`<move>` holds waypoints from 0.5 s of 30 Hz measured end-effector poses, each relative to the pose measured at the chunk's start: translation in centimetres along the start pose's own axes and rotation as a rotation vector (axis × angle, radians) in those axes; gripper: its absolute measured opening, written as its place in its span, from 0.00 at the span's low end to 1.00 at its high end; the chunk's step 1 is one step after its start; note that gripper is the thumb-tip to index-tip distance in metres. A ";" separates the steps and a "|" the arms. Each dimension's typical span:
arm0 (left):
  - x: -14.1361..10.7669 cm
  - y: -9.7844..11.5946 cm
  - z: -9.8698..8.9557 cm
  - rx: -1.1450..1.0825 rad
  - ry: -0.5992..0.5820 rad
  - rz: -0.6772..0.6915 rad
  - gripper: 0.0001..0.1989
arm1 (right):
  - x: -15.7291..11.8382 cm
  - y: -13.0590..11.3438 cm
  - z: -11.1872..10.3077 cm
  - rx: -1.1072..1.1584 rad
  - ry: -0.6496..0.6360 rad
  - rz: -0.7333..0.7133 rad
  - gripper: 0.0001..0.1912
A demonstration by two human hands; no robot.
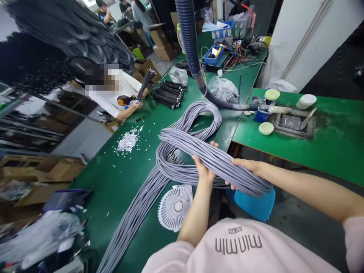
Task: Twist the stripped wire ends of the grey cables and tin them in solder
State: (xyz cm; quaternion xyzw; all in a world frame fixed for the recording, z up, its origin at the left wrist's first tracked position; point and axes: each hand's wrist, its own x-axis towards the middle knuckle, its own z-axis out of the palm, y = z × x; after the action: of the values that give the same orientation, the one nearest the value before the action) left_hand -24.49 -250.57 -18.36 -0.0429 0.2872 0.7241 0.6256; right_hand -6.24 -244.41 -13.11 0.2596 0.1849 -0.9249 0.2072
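A thick bundle of grey cables (210,155) is held up in front of me, slanting from upper left to lower right. Around its middle, my left hand (205,167) is closed from below, with fingertips showing on the far side. Farther right, my right hand (247,167) grips the bundle, its thumb on top and fingertips underneath. Beneath the held bundle, more grey cables (136,208) lie on the green table (113,201), coiled into loops with one long tail running to the lower left.
A white fan (174,208) sits left of my forearm. Small white pieces (127,141) are scattered near a co-worker (113,93) holding black cables (145,83). More black cable bundles (169,93) lie beyond. A ribbed hose (189,38) hangs over the table. A blue stool (256,204) stands below.
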 end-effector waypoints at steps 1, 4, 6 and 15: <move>-1.3 -1.1 0.7 -0.081 -0.031 -0.058 0.40 | -0.1 -0.4 0.4 -0.005 0.026 -0.007 0.38; -3.0 -1.5 2.8 -0.217 -0.005 -0.054 0.24 | -1.1 -0.7 0.8 -0.019 0.110 -0.059 0.44; -2.9 -0.2 3.8 -0.244 0.032 0.014 0.21 | -1.7 -0.1 0.1 -0.085 0.115 -0.034 0.46; -2.6 2.4 4.3 -0.109 0.067 0.127 0.22 | 0.0 4.6 -5.3 -0.393 0.025 0.439 0.14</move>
State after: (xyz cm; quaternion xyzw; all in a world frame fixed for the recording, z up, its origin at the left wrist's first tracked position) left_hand -24.89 -251.03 -12.84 -0.0826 0.2704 0.7750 0.5652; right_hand -1.91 -245.87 -18.45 0.2598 0.3022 -0.8012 0.4464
